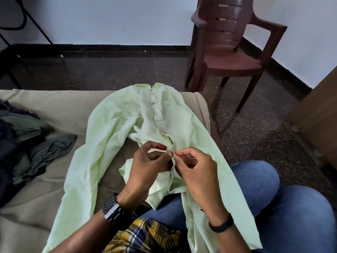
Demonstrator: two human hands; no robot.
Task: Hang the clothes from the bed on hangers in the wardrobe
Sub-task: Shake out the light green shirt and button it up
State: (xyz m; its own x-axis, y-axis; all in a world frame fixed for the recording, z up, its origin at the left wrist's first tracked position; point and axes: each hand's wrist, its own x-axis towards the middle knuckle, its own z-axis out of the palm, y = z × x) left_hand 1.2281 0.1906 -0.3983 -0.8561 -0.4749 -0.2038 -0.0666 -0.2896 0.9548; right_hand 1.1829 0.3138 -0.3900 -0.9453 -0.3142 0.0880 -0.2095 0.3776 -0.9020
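Shirt [116, 125] on beige bed [45, 106]; dark floor [118, 70]

Brown plastic chair [231, 52] on dark speckled floor [127, 72] (in the corner), white wall [109, 19], black skirting [109, 47]

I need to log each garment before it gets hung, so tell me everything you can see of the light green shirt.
The light green shirt is a pale, thin woven button-up with a collar, a button placket and a chest pocket. It lies front up and wrinkled across the beige bed, collar toward the far edge, lower part draped over the person's jeans. The left hand and right hand pinch the placket low on the front, apparently working a button.
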